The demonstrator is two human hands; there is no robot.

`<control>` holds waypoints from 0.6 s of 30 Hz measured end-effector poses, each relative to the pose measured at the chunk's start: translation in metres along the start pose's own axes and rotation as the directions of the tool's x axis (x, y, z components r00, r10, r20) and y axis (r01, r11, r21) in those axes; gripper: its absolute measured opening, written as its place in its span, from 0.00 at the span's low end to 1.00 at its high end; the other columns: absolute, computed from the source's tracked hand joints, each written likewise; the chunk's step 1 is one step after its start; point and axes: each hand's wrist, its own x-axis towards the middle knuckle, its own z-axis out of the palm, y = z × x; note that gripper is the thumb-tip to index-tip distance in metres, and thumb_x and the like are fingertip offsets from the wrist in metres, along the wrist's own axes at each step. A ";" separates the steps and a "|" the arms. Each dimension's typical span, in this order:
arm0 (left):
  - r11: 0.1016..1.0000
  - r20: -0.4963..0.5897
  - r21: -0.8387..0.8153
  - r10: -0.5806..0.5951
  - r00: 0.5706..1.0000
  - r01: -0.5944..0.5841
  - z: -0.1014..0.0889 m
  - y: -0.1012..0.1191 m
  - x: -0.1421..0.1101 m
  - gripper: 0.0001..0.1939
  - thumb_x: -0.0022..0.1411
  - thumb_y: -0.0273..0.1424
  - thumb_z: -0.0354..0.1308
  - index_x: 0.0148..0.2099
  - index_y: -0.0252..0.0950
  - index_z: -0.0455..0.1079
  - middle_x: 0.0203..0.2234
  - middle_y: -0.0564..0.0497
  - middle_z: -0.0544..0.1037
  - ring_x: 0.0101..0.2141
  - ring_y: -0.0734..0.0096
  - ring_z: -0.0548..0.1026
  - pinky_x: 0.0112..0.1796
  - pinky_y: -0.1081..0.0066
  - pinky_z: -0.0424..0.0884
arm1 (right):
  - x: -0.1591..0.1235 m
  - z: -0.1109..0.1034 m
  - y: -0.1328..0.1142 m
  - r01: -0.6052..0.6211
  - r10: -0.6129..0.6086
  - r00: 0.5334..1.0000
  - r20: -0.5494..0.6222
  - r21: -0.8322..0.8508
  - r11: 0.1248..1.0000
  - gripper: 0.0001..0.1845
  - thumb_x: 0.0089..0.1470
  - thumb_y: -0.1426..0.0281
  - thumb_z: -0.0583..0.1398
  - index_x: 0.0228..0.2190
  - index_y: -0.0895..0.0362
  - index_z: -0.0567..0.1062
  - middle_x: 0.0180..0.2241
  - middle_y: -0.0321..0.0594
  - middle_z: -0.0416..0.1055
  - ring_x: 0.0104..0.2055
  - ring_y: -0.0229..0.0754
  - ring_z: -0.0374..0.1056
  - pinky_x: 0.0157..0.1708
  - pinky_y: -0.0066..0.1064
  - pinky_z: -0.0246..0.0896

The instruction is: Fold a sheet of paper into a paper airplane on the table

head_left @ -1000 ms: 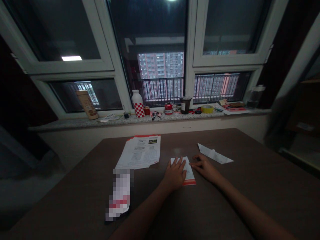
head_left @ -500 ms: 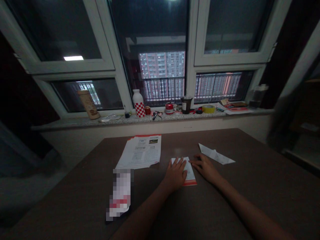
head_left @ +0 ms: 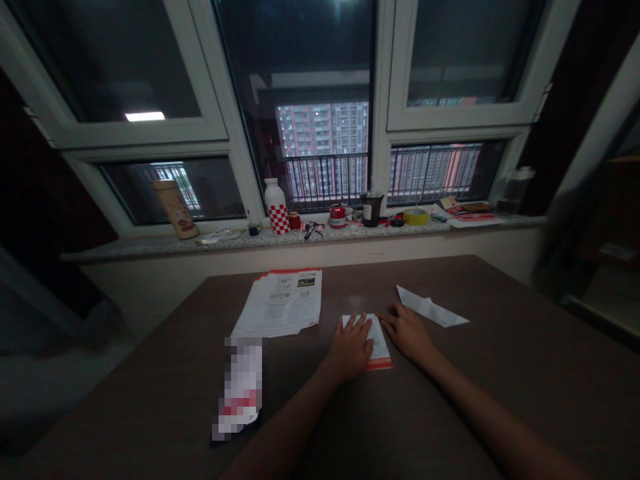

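Observation:
A folded sheet of paper, white with a red band along its near edge, lies on the brown table. My left hand rests flat on it, fingers spread, covering much of its left side. At the paper's upper right edge, the fingertips of my right hand reach down, bent and slightly apart. Whether they touch the edge or the tabletop is hard to tell. Just beyond my right hand lies a second folded paper, long and narrow with pointed ends.
A stack of printed sheets lies to the left, with a blurred-out phone-like object nearer me. Along the windowsill stand a checkered bottle, a tan tumbler, a red can, a dark cup and yellow tape.
My right hand has shifted slightly up and left along the paper's edge, its fingers more bent. My left hand stays flat on the paper. The whole view has moved a little.

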 end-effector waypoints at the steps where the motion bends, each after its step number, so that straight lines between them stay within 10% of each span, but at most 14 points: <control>1: 1.000 0.002 -0.002 -0.001 1.000 0.001 0.000 0.000 0.000 0.26 0.70 0.41 0.36 0.67 0.40 0.51 0.66 0.49 0.53 0.65 0.56 0.50 0.61 0.46 0.50 | 0.000 0.000 0.000 -0.001 0.001 1.000 -0.002 -0.003 1.000 0.18 0.62 0.64 0.52 0.50 0.43 0.74 0.49 0.44 0.66 0.51 0.48 0.62 0.53 0.38 0.55; 18: 1.000 -0.041 0.005 -0.018 0.999 0.018 0.003 0.001 -0.001 0.26 0.71 0.42 0.36 0.67 0.42 0.51 0.66 0.50 0.54 0.65 0.57 0.51 0.61 0.46 0.50 | 0.003 0.011 0.020 0.062 -0.057 0.998 -0.029 0.204 0.977 0.15 0.59 0.61 0.55 0.45 0.43 0.77 0.47 0.41 0.67 0.51 0.48 0.61 0.52 0.43 0.56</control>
